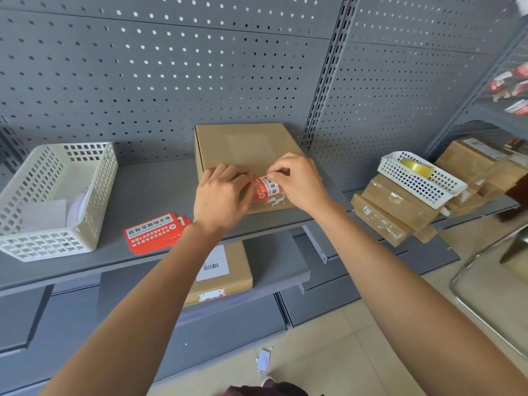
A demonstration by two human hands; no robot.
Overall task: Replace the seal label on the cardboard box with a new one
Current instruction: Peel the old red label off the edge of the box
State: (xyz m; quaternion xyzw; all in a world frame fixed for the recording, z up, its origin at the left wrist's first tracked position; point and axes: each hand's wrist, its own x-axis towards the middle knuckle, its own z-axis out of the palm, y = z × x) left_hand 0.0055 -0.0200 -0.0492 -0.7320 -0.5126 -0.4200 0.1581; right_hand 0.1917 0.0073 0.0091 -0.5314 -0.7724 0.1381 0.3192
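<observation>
A flat brown cardboard box (245, 147) lies on the grey shelf (154, 192), its front edge toward me. A red seal label (267, 190) with white print sits over the box's front edge, above torn white label remains. My left hand (221, 198) pinches the label's left end and hides part of it. My right hand (297, 184) pinches its upper right corner between thumb and forefinger. A small stack of fresh red labels (154, 231) lies on the shelf to the left of my left wrist.
A white plastic basket (94, 195) with paper scraps stands at the left. At the right, another white basket (445, 190) with a tape roll (415, 167) rests on stacked cardboard boxes (391, 212). One more box (228, 270) lies on the shelf below. Pegboard (171, 67) backs the shelf.
</observation>
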